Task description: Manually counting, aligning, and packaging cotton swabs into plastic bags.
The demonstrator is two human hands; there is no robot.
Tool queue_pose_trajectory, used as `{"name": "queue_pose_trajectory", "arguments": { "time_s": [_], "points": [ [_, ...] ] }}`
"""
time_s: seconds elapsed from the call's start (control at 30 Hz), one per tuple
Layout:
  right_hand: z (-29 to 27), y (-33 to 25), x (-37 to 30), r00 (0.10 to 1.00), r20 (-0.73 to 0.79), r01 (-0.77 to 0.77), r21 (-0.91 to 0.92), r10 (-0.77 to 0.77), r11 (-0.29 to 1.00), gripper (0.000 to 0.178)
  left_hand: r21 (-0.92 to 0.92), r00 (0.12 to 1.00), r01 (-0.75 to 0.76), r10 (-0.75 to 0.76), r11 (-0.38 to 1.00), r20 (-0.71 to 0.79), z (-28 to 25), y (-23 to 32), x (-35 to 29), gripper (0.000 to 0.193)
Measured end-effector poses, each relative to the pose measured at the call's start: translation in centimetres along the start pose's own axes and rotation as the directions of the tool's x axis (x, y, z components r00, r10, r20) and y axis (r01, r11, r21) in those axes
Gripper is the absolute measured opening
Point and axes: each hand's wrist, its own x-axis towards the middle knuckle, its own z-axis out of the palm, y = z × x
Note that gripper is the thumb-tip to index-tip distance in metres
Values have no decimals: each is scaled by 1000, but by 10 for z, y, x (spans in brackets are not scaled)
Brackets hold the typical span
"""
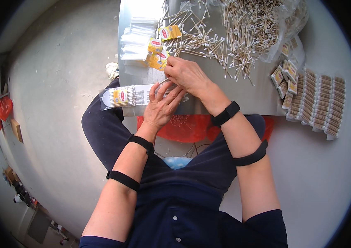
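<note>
My left hand lies over a white strip with rows of cotton swabs, near the table's front edge. Its fingers are stretched out and slightly apart. Just beyond it, my right hand is closed in a pinch, its fingertips at a thin pale stick that looks like a cotton swab. To the left of my hands lies a clear packet of cotton swabs with a yellow label, its end jutting past the table edge. Both thumbs are largely hidden. Yellow cards lie by my right fingertips.
Loose cotton swabs are heaped at the back, partly under a clear plastic bag. Clear sleeves are stacked at the back left. Filled packs stand in rows at right. Red plastic hangs below the front edge.
</note>
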Motion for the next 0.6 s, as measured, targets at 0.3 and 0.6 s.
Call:
{"name": "queue_pose_trajectory", "arguments": {
  "time_s": [0.3,0.6],
  "points": [
    [-17,20,-51,922,-264,-252,147,283,956,8,39,1000,-7,7,999,-4,-6,1,3,57],
    [-8,-23,-94,736,-337,-428,440,587,790,11,-54,1000,-3,3,999,2,-4,1,4,55]
  ]
}}
